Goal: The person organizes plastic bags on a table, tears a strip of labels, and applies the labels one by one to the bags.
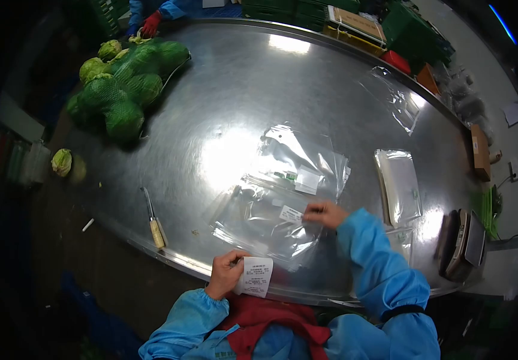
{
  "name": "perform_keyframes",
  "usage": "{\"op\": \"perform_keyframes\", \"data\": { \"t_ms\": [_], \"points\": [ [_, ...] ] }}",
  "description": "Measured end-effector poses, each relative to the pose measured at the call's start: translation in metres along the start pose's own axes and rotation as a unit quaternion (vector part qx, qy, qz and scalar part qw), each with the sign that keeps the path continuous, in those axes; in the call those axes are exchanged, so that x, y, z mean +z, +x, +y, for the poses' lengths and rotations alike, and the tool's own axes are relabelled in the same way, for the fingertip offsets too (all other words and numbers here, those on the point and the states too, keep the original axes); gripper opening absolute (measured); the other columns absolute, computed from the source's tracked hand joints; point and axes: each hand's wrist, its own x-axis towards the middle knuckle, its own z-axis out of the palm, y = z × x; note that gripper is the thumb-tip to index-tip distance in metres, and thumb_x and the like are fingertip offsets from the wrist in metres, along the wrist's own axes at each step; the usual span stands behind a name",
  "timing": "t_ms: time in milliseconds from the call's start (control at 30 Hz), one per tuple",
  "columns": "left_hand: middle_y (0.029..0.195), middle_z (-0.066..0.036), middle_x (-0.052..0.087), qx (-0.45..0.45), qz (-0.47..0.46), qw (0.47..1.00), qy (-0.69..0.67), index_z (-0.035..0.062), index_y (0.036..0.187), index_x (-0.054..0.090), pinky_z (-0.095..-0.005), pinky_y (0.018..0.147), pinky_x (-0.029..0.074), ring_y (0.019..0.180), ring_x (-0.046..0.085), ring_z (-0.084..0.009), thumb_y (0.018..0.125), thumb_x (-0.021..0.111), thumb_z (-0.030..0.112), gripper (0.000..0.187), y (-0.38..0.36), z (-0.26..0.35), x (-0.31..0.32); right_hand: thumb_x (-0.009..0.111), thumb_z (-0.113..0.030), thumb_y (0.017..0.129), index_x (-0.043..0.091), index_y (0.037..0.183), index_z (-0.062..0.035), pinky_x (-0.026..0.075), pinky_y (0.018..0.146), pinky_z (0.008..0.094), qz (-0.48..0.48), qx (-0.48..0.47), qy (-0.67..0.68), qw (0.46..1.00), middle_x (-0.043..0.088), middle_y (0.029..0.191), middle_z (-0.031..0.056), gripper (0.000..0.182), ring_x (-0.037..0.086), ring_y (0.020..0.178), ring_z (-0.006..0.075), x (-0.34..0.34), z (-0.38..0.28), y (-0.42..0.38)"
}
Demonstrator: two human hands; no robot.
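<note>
My left hand (226, 275) is closed on a sheet of printed labels (255, 276), held by its left edge near the front of the metal table. Over the clear plastic bags (259, 217), my right hand (325, 214) pinches the right end of a small white label (291, 214). That label overlaps the upper face of the nearest bag. Just behind lies another clear bag (283, 150) with a white label (307, 180) on it.
A knife (154, 222) lies at the front left edge. Cabbages in green net (124, 90) are heaped at back left, beside a co-worker's red glove (151, 24). To the right sit a stack of clear bags (400, 187) and a dark device (464, 245).
</note>
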Motion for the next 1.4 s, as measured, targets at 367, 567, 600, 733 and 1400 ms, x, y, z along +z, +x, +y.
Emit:
{"op": "perform_keyframes", "data": {
  "t_ms": [367, 567, 600, 733, 1400],
  "points": [
    [0.081, -0.003, 0.063, 0.004, 0.061, 0.993, -0.097, -0.0017, 0.095, 0.059, -0.0217, 0.064, 0.048, 0.074, 0.059, -0.0072, 0.086, 0.057, 0.003, 0.010, 0.021, -0.006, 0.047, 0.060, -0.024, 0.086, 0.054, 0.112, -0.0024, 0.045, 0.068, 0.0275, 0.098, -0.012, 0.164, 0.982, 0.061, 0.091, 0.0050, 0.035, 0.055, 0.078, 0.0132, 0.074, -0.041, -0.047],
    [0.077, -0.004, 0.062, -0.001, -0.013, 0.993, -0.120, -0.0007, 0.085, 0.057, -0.0200, 0.062, 0.047, 0.072, 0.058, -0.0061, 0.084, 0.060, 0.002, 0.004, 0.031, -0.006, 0.038, 0.064, -0.020, 0.083, 0.061, 0.101, 0.0004, 0.045, 0.067, 0.0265, 0.082, 0.052, 0.261, 0.961, 0.062, 0.082, 0.0044, 0.027, 0.055, 0.074, 0.0123, 0.118, -0.062, -0.060],
    [0.073, -0.002, 0.060, 0.000, -0.019, 0.995, -0.099, -0.0003, 0.081, 0.056, -0.0203, 0.058, 0.044, 0.068, 0.054, -0.0050, 0.083, 0.062, 0.005, 0.008, 0.032, -0.008, 0.036, 0.064, -0.017, 0.082, 0.062, 0.095, 0.0009, 0.045, 0.066, 0.0266, 0.145, 0.028, 0.175, 0.973, 0.062, 0.080, 0.0054, 0.022, 0.055, 0.073, 0.0123, 0.119, -0.068, -0.061],
    [0.063, 0.000, 0.054, 0.026, -0.023, 0.999, 0.021, 0.0002, 0.071, 0.053, -0.0223, 0.052, 0.038, 0.060, 0.046, -0.0038, 0.078, 0.067, 0.009, 0.018, 0.031, -0.022, 0.015, 0.062, -0.012, 0.081, 0.063, 0.085, 0.0006, 0.044, 0.067, 0.0285, 0.262, -0.040, 0.052, 0.963, 0.061, 0.077, 0.0102, 0.013, 0.057, 0.072, 0.0157, 0.114, -0.063, -0.049],
    [0.080, -0.009, 0.063, 0.117, -0.061, 0.988, 0.081, -0.0012, 0.085, 0.063, -0.0260, 0.066, 0.047, 0.074, 0.061, -0.0150, 0.075, 0.061, 0.000, 0.011, 0.007, 0.007, -0.024, 0.065, -0.019, 0.080, 0.062, 0.089, -0.0044, 0.041, 0.069, 0.0311, 0.119, -0.031, 0.004, 0.992, 0.061, 0.084, 0.0063, 0.017, 0.055, 0.080, 0.0176, 0.045, 0.018, -0.005]
  ]
}}
